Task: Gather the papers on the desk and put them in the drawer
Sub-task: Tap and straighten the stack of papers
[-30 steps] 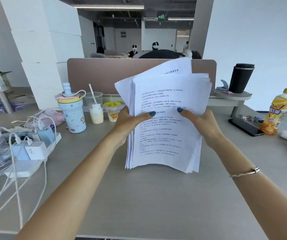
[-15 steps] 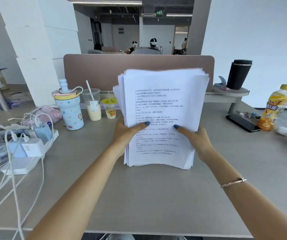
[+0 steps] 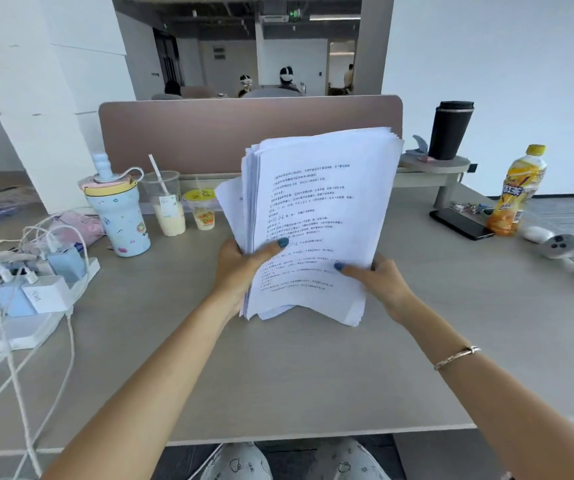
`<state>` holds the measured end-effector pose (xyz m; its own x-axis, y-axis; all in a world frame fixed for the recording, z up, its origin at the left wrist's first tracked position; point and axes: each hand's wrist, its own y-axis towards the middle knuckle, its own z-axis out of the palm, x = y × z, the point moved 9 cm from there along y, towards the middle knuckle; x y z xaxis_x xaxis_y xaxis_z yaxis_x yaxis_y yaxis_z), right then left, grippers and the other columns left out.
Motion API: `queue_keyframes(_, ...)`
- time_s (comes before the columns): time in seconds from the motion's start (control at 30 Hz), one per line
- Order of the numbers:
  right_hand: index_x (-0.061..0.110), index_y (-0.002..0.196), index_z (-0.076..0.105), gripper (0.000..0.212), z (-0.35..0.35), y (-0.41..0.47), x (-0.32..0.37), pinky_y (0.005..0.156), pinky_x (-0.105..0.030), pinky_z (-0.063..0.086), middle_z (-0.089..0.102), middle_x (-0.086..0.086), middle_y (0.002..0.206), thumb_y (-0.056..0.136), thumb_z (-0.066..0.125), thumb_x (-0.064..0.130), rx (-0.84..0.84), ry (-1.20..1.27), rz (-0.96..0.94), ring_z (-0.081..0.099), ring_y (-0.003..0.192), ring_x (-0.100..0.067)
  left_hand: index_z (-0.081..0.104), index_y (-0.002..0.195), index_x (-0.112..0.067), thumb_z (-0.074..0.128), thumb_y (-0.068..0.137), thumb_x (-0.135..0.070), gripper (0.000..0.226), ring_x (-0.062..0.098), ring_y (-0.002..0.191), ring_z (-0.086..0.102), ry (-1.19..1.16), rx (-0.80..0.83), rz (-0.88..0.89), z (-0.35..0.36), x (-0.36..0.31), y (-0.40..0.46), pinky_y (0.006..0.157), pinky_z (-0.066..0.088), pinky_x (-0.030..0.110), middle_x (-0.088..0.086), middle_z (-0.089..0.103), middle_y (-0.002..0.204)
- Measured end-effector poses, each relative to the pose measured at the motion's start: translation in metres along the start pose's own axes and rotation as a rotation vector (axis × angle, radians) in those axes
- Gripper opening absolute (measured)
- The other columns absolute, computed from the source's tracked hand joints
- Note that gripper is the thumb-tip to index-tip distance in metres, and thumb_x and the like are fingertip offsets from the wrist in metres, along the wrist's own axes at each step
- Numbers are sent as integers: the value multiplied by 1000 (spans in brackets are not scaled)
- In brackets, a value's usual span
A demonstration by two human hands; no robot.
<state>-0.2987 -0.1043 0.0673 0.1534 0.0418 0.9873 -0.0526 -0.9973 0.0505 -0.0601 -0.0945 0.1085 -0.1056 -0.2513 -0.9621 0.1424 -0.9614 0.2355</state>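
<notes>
A grey desk [image 3: 278,375] fills the foreground, backed at 12 o'clock by a brown partition panel [image 3: 209,133]. White walls [image 3: 486,64] flank an opening onto a dim office with ceiling strip lights [image 3: 334,17].

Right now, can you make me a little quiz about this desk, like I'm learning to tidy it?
1. True or false: the stack of papers lies flat on the desk.
2. Which hands grip it? A) left hand only B) right hand only C) both
3. Fill in: the orange drink bottle has a ____ cap.

Key: 1. False, both hands hold it upright, bottom edge at the desk. 2. C. 3. Yellow.
</notes>
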Motion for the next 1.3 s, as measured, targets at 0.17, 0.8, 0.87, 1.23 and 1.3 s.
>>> queue_keyframes(0.17,27,103,61,24,-8,-3,44,69,-19,51,67,12,96,81,68,24,-21,32,-148,63,86,-2,62,111,-12,85,60,-17,57,3,89,70,-39,-53,102,3,-35,12,77,56,24,-5,71,102)
queue_keyframes(0.8,16,85,63,22,1,-5,10,71,-37,52,67,1,80,79,69,36,-206,62,-40,63,75,-22,69,82,-25,80,68,-12,23,-6,68,68,59,2,-25,4,5,-3,57,50,10,-22,72,68)
queue_keyframes(0.87,18,87,62,22,2,-11,-5,71,-36,52,66,2,81,78,70,36,-181,47,8,62,75,-20,68,86,-26,81,67,-14,25,-8,71,66,87,46,-62,7,16,-11,58,48,5,-22,69,77)
queue_keyframes(1.23,10,87,64,31,-64,-40,-2,54,-24,52,70,-1,79,71,78,33,-207,-8,25,66,68,-18,66,102,-16,75,74,-9,31,-15,68,64,3,103,12,53,7,-26,57,46,3,-14,67,89)
queue_keyframes(1.3,16,77,62,18,-89,-49,1,41,-16,44,65,2,72,76,74,29,-242,4,1,61,57,-10,67,103,-15,76,73,-9,31,-14,67,65,-54,104,-16,71,11,-30,56,47,4,-13,67,89)
